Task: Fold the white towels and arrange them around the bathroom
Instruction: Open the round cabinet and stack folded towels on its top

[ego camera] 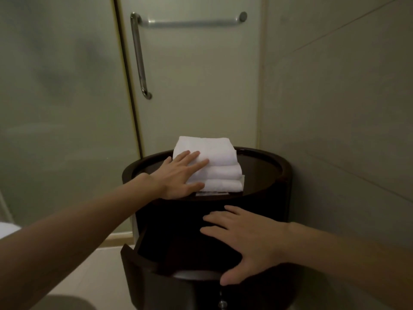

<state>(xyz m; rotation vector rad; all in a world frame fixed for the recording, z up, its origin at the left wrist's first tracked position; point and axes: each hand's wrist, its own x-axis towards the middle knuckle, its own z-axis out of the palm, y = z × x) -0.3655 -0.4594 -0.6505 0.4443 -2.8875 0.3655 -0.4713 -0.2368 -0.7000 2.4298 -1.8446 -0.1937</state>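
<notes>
Towel stack (220,162) atop round cabinet (263,168)

bathroom corner, dim and even light, no lamp in view.
- frosted glass panel (55,97), left, fixed, with a pale frame strip at its right edge.
- frosted glass door (201,97), centre; a vertical chrome pull handle (139,57) near its left edge and a horizontal chrome bar (190,23) across its top.
- wall (335,97), right, large grey-beige tiles with thin joints, meeting the door frame in the corner.
- round dark wooden cabinet (263,198), standing in the corner, with a raised rim around a glossy top.
- curved drawer (138,271), low in the cabinet, pulled open toward the camera; a small metal knob (222,303) hangs at its front.
- floor (93,269), pale tile.
- white fixture (6,229), left edge, only partly seen.
</notes>
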